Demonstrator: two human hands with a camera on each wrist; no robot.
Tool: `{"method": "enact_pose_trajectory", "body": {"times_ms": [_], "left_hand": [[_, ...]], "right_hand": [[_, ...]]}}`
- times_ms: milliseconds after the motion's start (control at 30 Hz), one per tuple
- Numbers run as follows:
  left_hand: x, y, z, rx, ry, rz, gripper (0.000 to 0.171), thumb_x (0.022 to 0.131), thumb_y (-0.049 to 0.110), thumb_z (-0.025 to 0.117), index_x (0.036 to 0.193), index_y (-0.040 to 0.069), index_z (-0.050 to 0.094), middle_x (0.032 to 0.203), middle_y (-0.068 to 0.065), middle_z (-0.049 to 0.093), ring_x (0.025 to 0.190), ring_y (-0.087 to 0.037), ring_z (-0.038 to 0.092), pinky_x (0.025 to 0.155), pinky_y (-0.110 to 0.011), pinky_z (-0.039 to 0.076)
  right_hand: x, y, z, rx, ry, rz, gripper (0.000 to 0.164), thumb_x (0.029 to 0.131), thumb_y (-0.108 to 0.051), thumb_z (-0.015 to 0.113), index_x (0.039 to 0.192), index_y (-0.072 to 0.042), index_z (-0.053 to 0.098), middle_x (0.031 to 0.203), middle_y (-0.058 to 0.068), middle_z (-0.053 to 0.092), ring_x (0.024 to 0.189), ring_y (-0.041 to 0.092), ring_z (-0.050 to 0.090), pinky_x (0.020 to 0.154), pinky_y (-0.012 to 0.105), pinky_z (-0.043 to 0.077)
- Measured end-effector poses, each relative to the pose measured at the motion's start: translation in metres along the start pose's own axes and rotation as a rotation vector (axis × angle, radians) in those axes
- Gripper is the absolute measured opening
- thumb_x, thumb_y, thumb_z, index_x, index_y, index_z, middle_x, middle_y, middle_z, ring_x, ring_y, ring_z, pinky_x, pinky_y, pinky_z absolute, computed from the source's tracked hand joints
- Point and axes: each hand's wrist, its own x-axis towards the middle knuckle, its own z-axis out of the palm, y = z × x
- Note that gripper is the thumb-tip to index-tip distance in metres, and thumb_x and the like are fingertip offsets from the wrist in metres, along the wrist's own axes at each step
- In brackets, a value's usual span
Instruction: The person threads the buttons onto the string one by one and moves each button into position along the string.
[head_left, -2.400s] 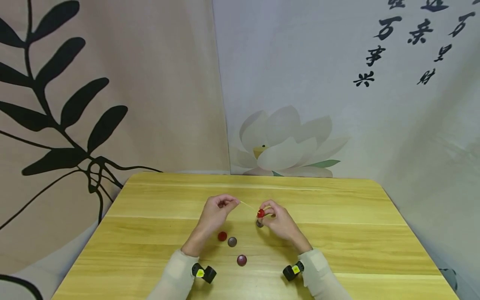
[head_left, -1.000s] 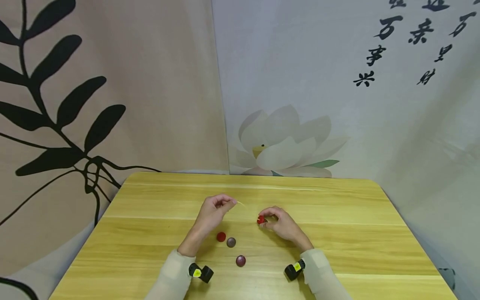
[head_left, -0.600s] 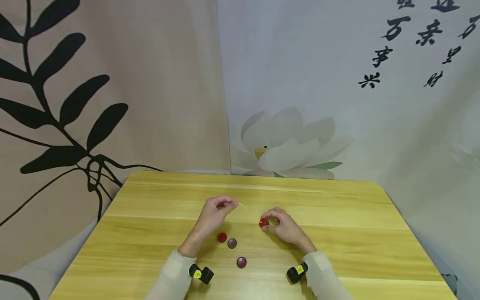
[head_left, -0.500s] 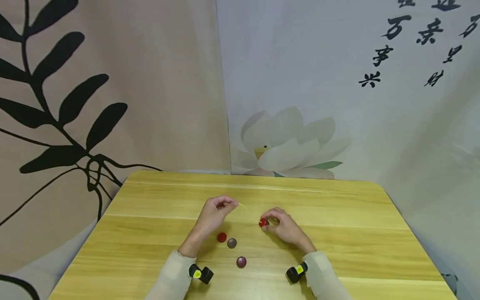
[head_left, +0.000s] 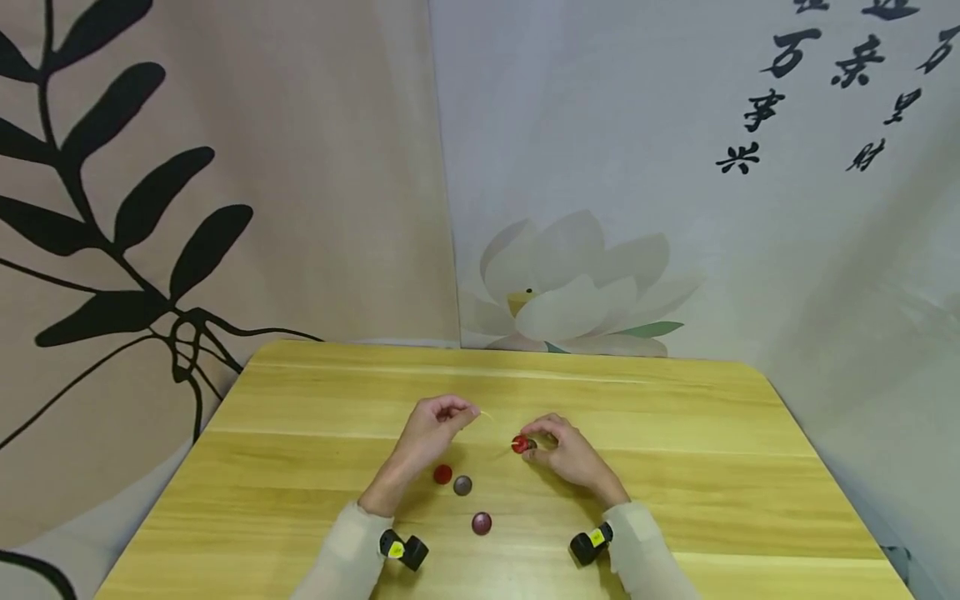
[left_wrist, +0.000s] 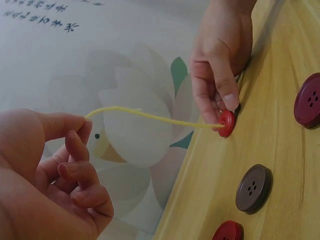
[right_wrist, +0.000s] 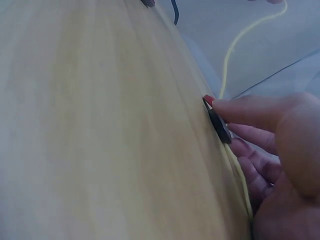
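Observation:
My left hand [head_left: 435, 427] pinches one end of a yellow cord [left_wrist: 150, 116] between thumb and forefinger, the other fingers loosely curled. From there the cord bows across to a red button [left_wrist: 227, 123] and enters its face. My right hand [head_left: 566, 454] pinches this red button at its edge, low over the table. Right behind it is a dark button [right_wrist: 220, 127], close against the red one and partly hidden by the fingers. More cord runs on beneath the dark button along the table in the right wrist view.
Three loose buttons lie on the wooden table [head_left: 712, 500] between the forearms: a red one [head_left: 442, 474], a grey-brown one [head_left: 462, 485] and a maroon one [head_left: 482, 523]. A printed cloth [head_left: 337, 167] hangs behind the table's far edge.
My right hand has come down towards the table with the red button, which now sits beside the dark one. The cord between the hands has gone slack. My left hand has barely moved.

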Motion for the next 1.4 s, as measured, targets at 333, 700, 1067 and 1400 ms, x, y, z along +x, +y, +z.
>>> {"method": "enact_pose_trajectory", "body": {"times_ms": [333,700,1067,1400], "left_hand": [[0.001,-0.002,-0.001,-0.007,-0.066,0.038,0.015,0.096,0.017,0.065,0.099,0.004,0.072,0.093,-0.01,0.066,0.08,-0.015,0.053,0.069,-0.027,0.042],[0.0,-0.002,0.0,0.001,-0.072,0.043,0.014,0.096,0.019,0.065,0.098,0.008,0.073,0.097,-0.011,0.068,0.082,-0.016,0.054,0.071,-0.029,0.043],[-0.002,-0.001,0.0,0.019,-0.076,0.046,0.013,0.096,0.02,0.066,0.096,0.009,0.073,0.09,-0.004,0.066,0.079,-0.015,0.052,0.066,-0.026,0.041],[-0.007,0.009,0.004,0.046,-0.091,0.038,0.013,0.096,0.015,0.066,0.099,0.004,0.072,0.089,-0.007,0.064,0.075,-0.015,0.047,0.064,-0.025,0.038]], "right_hand": [[0.002,0.001,-0.005,0.038,-0.012,0.018,0.03,0.088,-0.02,0.075,0.117,-0.014,0.068,0.117,0.001,0.062,0.113,0.023,0.054,0.101,0.049,0.04],[0.003,-0.01,-0.012,0.005,0.048,0.06,0.032,0.089,-0.02,0.074,0.119,-0.01,0.067,0.118,0.004,0.065,0.11,0.024,0.057,0.095,0.044,0.045],[0.005,-0.04,-0.018,0.028,0.052,-0.025,0.029,0.096,-0.022,0.066,0.121,-0.007,0.066,0.12,0.012,0.066,0.104,0.022,0.061,0.088,0.038,0.049],[0.004,-0.077,-0.018,0.063,0.048,-0.162,0.024,0.097,-0.02,0.065,0.119,-0.012,0.066,0.115,0.004,0.068,0.1,0.021,0.064,0.086,0.036,0.052]]}}
